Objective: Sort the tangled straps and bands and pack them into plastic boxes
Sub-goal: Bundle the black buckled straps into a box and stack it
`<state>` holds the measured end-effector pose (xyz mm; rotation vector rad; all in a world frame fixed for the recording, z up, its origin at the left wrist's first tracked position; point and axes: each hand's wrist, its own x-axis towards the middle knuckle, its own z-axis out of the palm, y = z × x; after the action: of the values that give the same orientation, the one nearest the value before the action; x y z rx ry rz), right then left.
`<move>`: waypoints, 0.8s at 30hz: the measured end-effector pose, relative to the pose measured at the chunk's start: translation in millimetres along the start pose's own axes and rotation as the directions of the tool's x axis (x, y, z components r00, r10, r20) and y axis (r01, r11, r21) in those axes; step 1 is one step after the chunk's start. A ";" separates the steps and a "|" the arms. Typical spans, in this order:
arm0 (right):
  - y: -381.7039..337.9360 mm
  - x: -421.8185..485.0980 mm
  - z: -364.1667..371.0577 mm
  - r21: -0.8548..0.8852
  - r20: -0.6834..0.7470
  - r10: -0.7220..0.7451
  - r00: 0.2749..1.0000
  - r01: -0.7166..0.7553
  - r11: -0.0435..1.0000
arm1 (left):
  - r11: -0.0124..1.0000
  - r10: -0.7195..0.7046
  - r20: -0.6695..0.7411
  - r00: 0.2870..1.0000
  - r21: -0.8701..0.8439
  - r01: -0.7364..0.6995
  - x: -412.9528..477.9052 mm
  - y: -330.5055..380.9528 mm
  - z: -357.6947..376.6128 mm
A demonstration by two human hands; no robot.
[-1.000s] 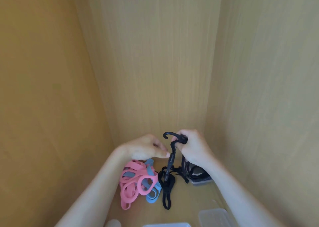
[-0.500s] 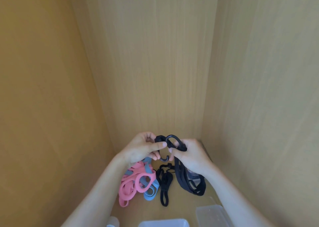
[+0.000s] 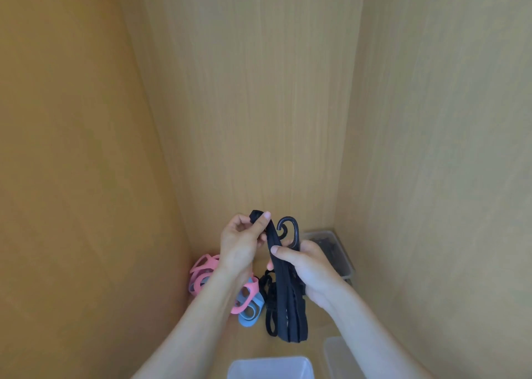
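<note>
We noted the left hand (image 3: pixel 241 243) pinching the top end of the black strap (image 3: pixel 288 306). The right hand (image 3: pixel 312 269) gripped its folded loops, the plastic hook (image 3: pixel 296 230) standing up above the fingers. Pink bands (image 3: pixel 205 263) and a blue band (image 3: pixel 250 316) lay under the left wrist. A clear plastic box (image 3: pixel 270 361) sat nearer us than both hands.

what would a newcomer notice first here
The left hand pinches the top end of a black strap bundle mid-frame, while the right hand grips it just below a black hook. Lower left of the hands, pink bands lie tangled with a blue band.
</note>
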<state>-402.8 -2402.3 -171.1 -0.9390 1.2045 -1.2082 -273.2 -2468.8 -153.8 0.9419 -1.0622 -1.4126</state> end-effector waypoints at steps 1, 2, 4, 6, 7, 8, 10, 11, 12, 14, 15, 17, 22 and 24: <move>0.8 0.1 1.2 0.032 0.017 0.014 1.000 -0.014 0.999 | 0.996 -0.035 -0.012 0.999 -0.078 0.034 -1.1 -1.9 2.4; 2.0 0.6 1.3 0.058 0.032 0.025 0.999 -0.027 0.998 | 0.987 -0.081 -0.012 0.997 -0.138 0.078 -1.9 -2.9 4.2; 3.7 1.2 -1.5 0.087 0.054 0.040 0.998 -0.045 0.995 | 0.960 -0.191 0.022 0.981 -0.203 0.191 -3.8 -3.2 5.2; 5.6 2.4 -7.2 0.101 0.099 0.038 0.994 -0.048 0.994 | 0.932 -0.267 0.076 0.961 -0.236 0.277 -5.4 -2.9 3.6; 6.7 2.8 -10.3 0.107 0.126 0.034 0.991 -0.047 0.993 | 0.921 -0.294 0.093 0.951 -0.240 0.308 -5.5 -2.9 2.4; 7.9 3.2 -13.4 0.110 0.149 0.023 0.989 -0.040 0.993 | 0.911 -0.318 0.109 0.942 -0.242 0.335 -5.7 -2.4 1.9; 9.9 4.2 -17.9 0.092 0.181 -0.013 0.983 -0.004 0.996 | 0.891 -0.354 0.143 0.924 -0.249 0.380 -5.5 -0.6 1.1; 10.3 4.4 -19.4 0.077 0.199 -0.032 0.979 0.017 0.997 | 0.882 -0.368 0.168 0.915 -0.249 0.400 -5.2 0.3 0.2; 10.4 4.8 -20.8 0.059 0.220 -0.052 0.974 0.040 0.997 | 0.869 -0.384 0.201 0.901 -0.250 0.426 -4.8 0.6 -1.0; 8.8 5.7 -23.3 0.018 0.259 -0.081 0.962 0.079 0.997 | 0.829 -0.423 0.284 0.860 -0.261 0.494 -5.3 0.5 -4.6; 8.1 6.4 -24.9 0.001 0.272 -0.083 0.959 0.086 0.996 | 0.808 -0.439 0.328 0.836 -0.264 0.528 -5.6 0.5 -6.8; 6.1 7.5 -28.4 -0.019 0.300 -0.062 0.952 0.071 0.997 | 0.774 -0.460 0.411 0.787 -0.250 0.582 -6.0 1.7 -11.7; -0.1 6.3 -33.0 -0.089 0.450 -0.012 0.893 0.058 0.994 | 0.831 -0.502 0.599 0.624 0.135 0.539 -2.2 7.1 -25.7; -0.4 7.5 -32.7 -0.166 0.492 0.017 0.871 0.075 0.983 | 0.837 -0.538 0.604 0.588 0.300 0.457 1.4 10.5 -29.4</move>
<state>-435.5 -2407.3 -177.2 -1.3123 0.8938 -0.8141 -242.3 -2473.5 -152.2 0.8576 -1.4882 -2.3093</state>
